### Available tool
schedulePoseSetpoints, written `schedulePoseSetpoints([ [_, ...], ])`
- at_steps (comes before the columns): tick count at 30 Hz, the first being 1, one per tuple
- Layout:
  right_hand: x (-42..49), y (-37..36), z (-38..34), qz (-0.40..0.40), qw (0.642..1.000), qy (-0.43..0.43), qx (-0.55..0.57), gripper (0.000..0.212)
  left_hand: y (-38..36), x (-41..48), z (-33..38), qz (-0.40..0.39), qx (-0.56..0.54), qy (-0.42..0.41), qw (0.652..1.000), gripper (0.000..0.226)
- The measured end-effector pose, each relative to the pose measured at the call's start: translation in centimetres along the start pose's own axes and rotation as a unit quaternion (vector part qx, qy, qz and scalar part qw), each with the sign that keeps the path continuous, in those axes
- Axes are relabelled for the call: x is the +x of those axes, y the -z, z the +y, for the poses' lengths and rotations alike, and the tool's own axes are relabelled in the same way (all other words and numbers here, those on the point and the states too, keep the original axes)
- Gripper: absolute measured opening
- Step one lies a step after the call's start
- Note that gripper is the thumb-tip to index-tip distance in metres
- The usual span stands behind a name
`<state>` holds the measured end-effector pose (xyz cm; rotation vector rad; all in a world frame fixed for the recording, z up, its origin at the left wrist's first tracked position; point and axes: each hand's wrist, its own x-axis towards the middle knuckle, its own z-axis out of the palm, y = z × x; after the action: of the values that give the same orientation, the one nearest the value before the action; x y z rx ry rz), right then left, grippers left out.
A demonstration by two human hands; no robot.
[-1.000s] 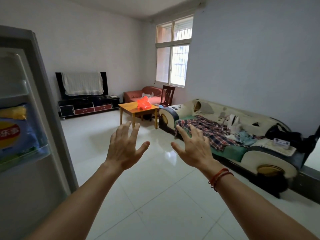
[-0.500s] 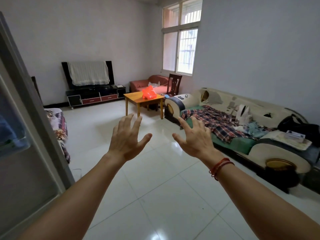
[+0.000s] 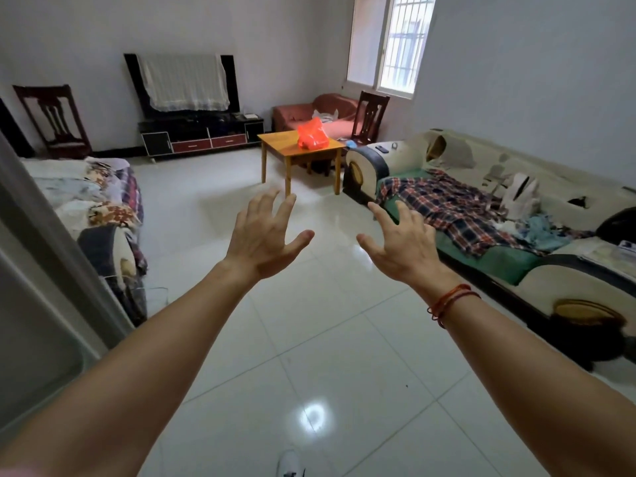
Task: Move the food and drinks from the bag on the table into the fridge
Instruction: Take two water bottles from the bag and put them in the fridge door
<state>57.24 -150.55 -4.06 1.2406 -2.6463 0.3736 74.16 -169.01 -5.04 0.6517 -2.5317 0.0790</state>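
Left hand: our bare left hand (image 3: 263, 241) is stretched out in front of us over the glossy white tiled floor (image 3: 309, 356), fingers spread wide, palm down, gripping nothing.
Right hand: our bare right hand (image 3: 401, 244) is held out beside it, fingers splayed and loose, nothing in it; a red-orange cord bracelet (image 3: 447, 301) circles the wrist.
Bag: the crinkled orange-red plastic bag (image 3: 312, 134) sits on top of the small square wooden table (image 3: 278, 142) at about 12 o'clock, well apart from both hands; what it holds we cannot tell.
Table: it stands on the tiles just beside the near arm of the long cream and black sofa (image 3: 481, 160), with a dark wooden chair (image 3: 371, 117) behind it.
Sofa: it runs from 1 to 3 o'clock, strewn with a red and blue plaid cloth (image 3: 454, 204) and other clothing.
Fridge: a grey edge of the open fridge door (image 3: 41, 263) slants across the frame at 9 o'clock; its shelves are out of view.
Far wall: a black television draped with a white lace cover (image 3: 184, 80) stands on a low black cabinet with red drawers (image 3: 203, 136) at 11 o'clock.
Foot: the toe of a white shoe (image 3: 290, 464) shows at 6 o'clock.
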Motion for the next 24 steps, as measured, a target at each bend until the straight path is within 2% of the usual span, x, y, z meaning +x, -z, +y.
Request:
schedulePoseSetpoints([
  [12, 22.0, -8.3, -0.7, -0.025, 0.999, -0.007, -0.040, 0.069, -11.3, 18.2, -10.4, -0.011, -0.005, 0.005, 1.000, 0.081],
  [24, 41.6, -14.6, 1.9, -0.033, 0.999, -0.014, -0.030, 0.069, -21.4, 34.6, -16.0, -0.035, -0.017, 0.007, 0.999, 0.080],
])
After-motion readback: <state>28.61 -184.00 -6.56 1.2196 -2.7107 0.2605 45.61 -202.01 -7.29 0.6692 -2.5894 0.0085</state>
